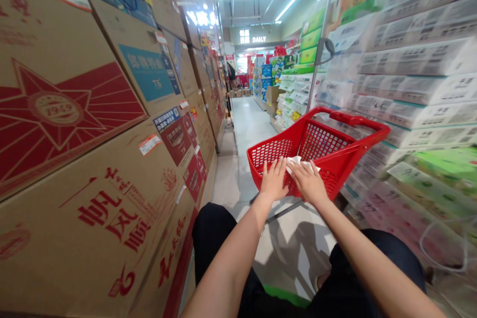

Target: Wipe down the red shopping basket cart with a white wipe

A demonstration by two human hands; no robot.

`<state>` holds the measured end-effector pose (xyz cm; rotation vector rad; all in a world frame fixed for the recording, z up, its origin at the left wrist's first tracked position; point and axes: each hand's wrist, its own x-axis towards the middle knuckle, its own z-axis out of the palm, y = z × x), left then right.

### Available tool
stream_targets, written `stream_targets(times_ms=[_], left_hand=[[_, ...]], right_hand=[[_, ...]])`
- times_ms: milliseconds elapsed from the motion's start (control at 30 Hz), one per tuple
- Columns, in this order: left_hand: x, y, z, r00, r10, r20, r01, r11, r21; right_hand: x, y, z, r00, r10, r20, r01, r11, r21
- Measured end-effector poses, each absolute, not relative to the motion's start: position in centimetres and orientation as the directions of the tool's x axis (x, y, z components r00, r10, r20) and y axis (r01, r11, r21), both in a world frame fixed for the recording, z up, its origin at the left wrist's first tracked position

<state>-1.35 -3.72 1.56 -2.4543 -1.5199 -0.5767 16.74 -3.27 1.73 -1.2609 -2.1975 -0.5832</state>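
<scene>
While the left hand (274, 179) is spreading its fingers flat along the near rim of the red shopping cart (341, 171), the right hand (307, 181) is lying with fingers extended over a white tissue or cloth (294, 159), seemingly pressing it against the rim so that it is not slipping. The cart is standing at one o'clock, beyond the dark-trousered knees (212, 236), probably keeping its rim within easy reach. At nine o'clock, printed cardboard cartons (85, 208) are standing stacked; at three, wrapped paper packs (417, 90) are lying flat, likely for steadiness.
</scene>
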Motion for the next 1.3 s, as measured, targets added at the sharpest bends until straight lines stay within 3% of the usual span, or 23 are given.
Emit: stream_targets(times_ms=[67, 200, 333, 500, 633, 800, 933, 1100, 1300], left_hand=[[-1.5, -3.8, 1.6, 0.402, 0.813, 0.421, 0.889, -0.457, 0.034], [-1.3, -4.0, 1.8, 0.412, 0.811, 0.415, 0.886, -0.464, 0.027], [-0.6, -4.0, 1.8, 0.408, 0.806, 0.429, 0.884, -0.466, 0.035], [-0.3, -4.1, 1.8, 0.406, 0.802, 0.438, 0.88, -0.473, 0.05], [-0.6, -4.6, 1.9, 0.374, 0.833, 0.407, 0.896, -0.438, 0.073], [0.2, -5.1, 1.9, 0.323, 0.873, 0.366, 0.917, -0.384, 0.107], [2.2, -5.3, 1.8, 0.281, 0.883, 0.376, 0.933, -0.343, 0.108], [3.6, -5.7, 1.6, 0.204, 0.875, 0.44, 0.948, -0.288, 0.133], [0.6, -5.8, 2.0, 0.361, 0.85, 0.383, 0.892, -0.435, 0.125]], right_hand=[[20.2, -2.2, 2.7, -0.432, 0.663, 0.611, 0.878, 0.465, 0.115], [25.9, 0.1, 4.2, -0.282, 0.714, 0.641, 0.949, 0.307, 0.075], [23.3, -0.6, 3.2, -0.216, 0.719, 0.66, 0.967, 0.253, 0.041], [16.6, -4.0, 1.2, -0.399, 0.666, 0.63, 0.89, 0.446, 0.093], [19.2, -3.8, 2.0, -0.472, 0.665, 0.578, 0.859, 0.493, 0.135], [26.9, -0.6, 3.7, -0.296, 0.73, 0.616, 0.949, 0.3, 0.1], [26.5, -0.3, 3.0, -0.216, 0.741, 0.636, 0.971, 0.23, 0.061], [20.5, -3.5, 0.2, -0.344, 0.682, 0.645, 0.914, 0.401, 0.064], [23.3, -3.5, 0.9, -0.482, 0.668, 0.567, 0.854, 0.503, 0.134]])
